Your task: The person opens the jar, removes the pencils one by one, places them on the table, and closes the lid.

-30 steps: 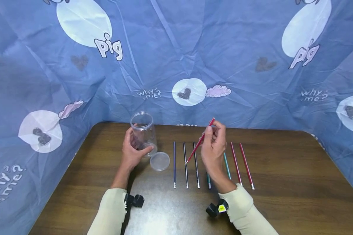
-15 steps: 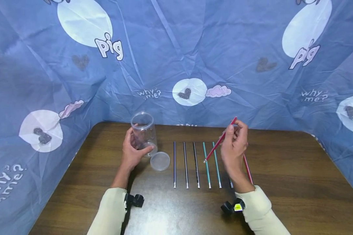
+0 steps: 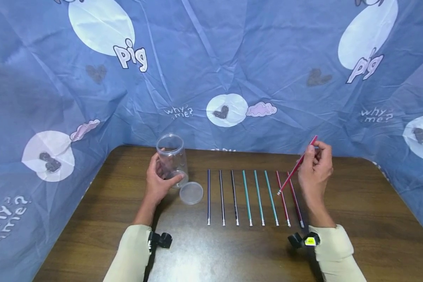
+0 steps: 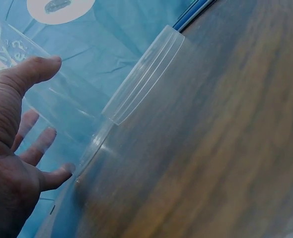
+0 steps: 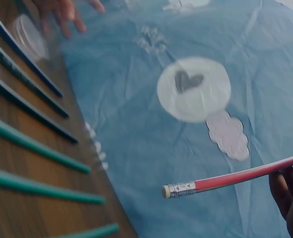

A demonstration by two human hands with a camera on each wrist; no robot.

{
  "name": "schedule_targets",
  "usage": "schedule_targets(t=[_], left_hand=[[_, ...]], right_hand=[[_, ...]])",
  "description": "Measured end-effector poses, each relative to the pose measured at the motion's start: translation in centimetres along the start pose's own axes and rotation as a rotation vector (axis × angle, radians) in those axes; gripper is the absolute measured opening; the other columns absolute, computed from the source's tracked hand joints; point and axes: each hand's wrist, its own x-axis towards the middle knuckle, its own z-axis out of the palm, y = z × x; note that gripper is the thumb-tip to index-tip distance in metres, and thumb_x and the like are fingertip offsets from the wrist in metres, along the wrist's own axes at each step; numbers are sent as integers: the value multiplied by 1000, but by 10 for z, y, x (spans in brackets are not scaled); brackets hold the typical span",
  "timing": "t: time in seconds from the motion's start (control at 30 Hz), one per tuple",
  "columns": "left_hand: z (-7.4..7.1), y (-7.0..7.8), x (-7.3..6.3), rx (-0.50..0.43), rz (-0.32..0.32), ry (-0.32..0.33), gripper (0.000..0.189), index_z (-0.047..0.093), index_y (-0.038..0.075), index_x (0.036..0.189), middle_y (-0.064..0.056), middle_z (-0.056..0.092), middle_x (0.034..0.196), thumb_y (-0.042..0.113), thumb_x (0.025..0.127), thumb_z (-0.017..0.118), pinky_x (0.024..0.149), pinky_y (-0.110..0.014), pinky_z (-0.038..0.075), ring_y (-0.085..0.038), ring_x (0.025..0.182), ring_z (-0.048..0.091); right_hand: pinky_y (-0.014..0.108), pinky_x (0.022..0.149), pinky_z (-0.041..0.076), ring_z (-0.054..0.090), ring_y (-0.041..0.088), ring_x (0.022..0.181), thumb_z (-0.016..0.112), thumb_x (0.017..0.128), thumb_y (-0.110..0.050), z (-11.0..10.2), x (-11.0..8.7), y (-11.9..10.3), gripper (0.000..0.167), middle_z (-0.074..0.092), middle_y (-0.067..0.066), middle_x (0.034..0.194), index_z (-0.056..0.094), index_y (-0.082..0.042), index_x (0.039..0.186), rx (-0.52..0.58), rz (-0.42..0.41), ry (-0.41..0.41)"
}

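Note:
A tall clear plastic jar [image 3: 176, 158] stands upright and uncapped on the table's left part. My left hand [image 3: 158, 183] grips it low, thumb in front and fingers round its far left side. Just right of its base lies a clear round lid [image 3: 191, 193]. Pinched in my right hand [image 3: 316, 168] is a red pencil [image 3: 291, 173], tilted in the air with its eraser end down to the left. In the right wrist view that pencil's metal band and pale eraser [image 5: 167, 191] show plainly. It hangs over two red pencils [image 3: 297, 205] at the row's right end.
Left of the red pair, three teal pencils [image 3: 247, 196], two dark pencils [image 3: 222, 196] and a dark blue pencil [image 3: 208, 196] lie side by side, erasers toward me. The brown wooden table [image 3: 356, 203] ends at a blue printed cloth [image 3: 183, 86].
My right hand has moved right with the red pencil, passing over the row from the dark pencils to the red ones. My left hand and the jar have stayed in place.

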Motion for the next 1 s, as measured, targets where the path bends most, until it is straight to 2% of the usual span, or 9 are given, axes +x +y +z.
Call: schedule_targets(t=[0.13,0.23,0.4,0.5,0.7,0.77,1.0], left_hand=[[1,-2,1,9,4,9,89,38,-4,144,-30,56,131,-12,68,84,94,-33,49,-39,117,57],[1,-13,4,3,2,14,90,37,-2,145,-29,56,132,-11,68,84,95,-33,48,-40,118,56],[1,-32,8,-3,-1,24,92,39,5,146,-23,58,131,-9,67,86,95,-31,47,-35,118,57],[0,-35,8,2,3,34,91,42,8,144,-18,60,129,-7,67,87,93,-30,49,-30,114,59],[-2,-36,7,30,4,42,90,43,10,144,-16,61,127,-4,67,87,93,-34,50,-27,112,60],[-2,-35,6,35,2,42,90,43,10,144,-16,61,127,-5,67,87,93,-37,50,-28,112,60],[-2,-35,6,47,-16,40,90,42,9,144,-17,60,128,-5,67,87,95,-40,48,-27,114,59]], right_hand=[[17,60,32,41,-2,66,51,99,-11,-8,11,30,27,47,-13,81,58,11,112,-71,-21,13],[18,62,33,44,-2,68,53,99,-16,-16,18,48,28,48,-13,80,61,6,114,-137,-34,-13],[26,62,35,44,-7,64,55,100,-21,-29,27,63,28,57,0,74,62,2,114,-265,-58,-102],[34,64,37,46,-2,64,54,101,-21,-36,29,69,27,60,10,75,62,1,113,-349,-77,-191],[53,67,42,59,35,74,50,103,-25,-46,26,85,27,63,18,83,60,-2,114,-520,-25,-433],[57,67,42,61,42,81,49,104,-27,-48,25,91,27,65,18,87,59,-4,115,-576,14,-510],[54,64,43,62,43,88,46,105,-28,-51,23,111,27,66,19,98,57,-5,112,-705,126,-716]])
